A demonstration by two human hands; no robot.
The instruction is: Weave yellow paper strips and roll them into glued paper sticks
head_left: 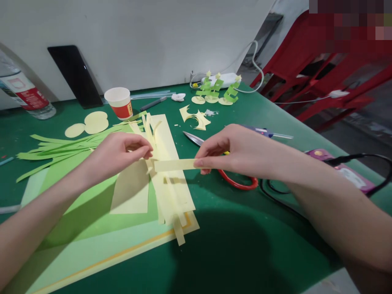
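Observation:
Between the thumb and fingers of my right hand is one end of a pale yellow paper strip, held level above the paper stack. My left hand is closed, thumb against curled fingers, just left of the strip's free end; whatever it may hold is hidden. Below both hands lie more pale yellow strips on a pale yellow sheet. Green sheets spread under my left arm, with narrow green strips on top. Red-handled scissors lie partly covered by my right hand.
A paper cup, a dark phone and a bottle stand at the back. Small green paper pieces on round bases stand near a white power strip. A glue gun and black cable lie right.

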